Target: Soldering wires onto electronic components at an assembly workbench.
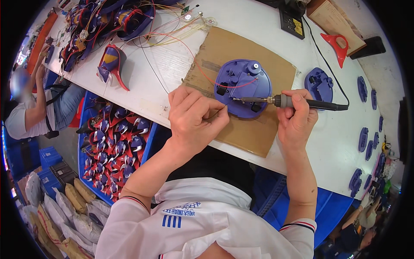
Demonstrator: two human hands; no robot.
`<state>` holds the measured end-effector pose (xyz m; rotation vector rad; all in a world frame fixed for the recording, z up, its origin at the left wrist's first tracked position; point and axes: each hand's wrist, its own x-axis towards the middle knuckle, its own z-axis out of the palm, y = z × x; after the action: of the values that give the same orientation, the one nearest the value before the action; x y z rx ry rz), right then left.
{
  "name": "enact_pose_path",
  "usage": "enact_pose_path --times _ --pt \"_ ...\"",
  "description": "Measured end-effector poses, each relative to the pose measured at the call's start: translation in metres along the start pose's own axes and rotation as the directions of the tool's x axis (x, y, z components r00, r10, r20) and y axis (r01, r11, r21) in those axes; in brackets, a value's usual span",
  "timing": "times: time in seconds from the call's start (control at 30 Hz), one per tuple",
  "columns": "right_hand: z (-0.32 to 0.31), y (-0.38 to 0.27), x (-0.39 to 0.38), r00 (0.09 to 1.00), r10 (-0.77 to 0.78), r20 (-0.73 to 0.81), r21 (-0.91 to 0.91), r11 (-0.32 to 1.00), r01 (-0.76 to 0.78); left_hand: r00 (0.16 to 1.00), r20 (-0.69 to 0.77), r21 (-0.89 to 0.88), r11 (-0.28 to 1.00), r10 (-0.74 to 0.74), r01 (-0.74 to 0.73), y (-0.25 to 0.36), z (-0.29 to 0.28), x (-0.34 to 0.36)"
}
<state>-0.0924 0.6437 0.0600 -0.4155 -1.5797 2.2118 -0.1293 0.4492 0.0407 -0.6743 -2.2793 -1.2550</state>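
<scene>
Steadying's being advised: soldering iron (282, 101) being gripped by curled right hand (296, 120), purple housing's (253, 91) 4 o'clock; left hand (192, 115) pinched, contents unclear.

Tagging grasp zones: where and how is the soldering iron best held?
I'd take the soldering iron by its dark handle, coming from the near right, away from the metal tip. It's slim and lies nearly level across the picture, tip pointing left over the purple base, cord at the rear; the right hand pinches the handle's front.
</scene>
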Motion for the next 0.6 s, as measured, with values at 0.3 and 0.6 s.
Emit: enact_pose_path --times 0.3,0.6 --pt "-0.0012 0.0027 0.0003 1.000 0.026 -0.015 -0.012 1.000 -0.027 0.999 0.003 0.070 0.997 0.042 -0.042 0.0015 0.0031 0.0029" --pt "-0.0026 0.0039 0.0012 0.999 0.033 -0.011 0.006 0.999 -0.033 0.999 -0.015 0.085 0.995 0.050 -0.049 0.0002 0.0035 0.0011"
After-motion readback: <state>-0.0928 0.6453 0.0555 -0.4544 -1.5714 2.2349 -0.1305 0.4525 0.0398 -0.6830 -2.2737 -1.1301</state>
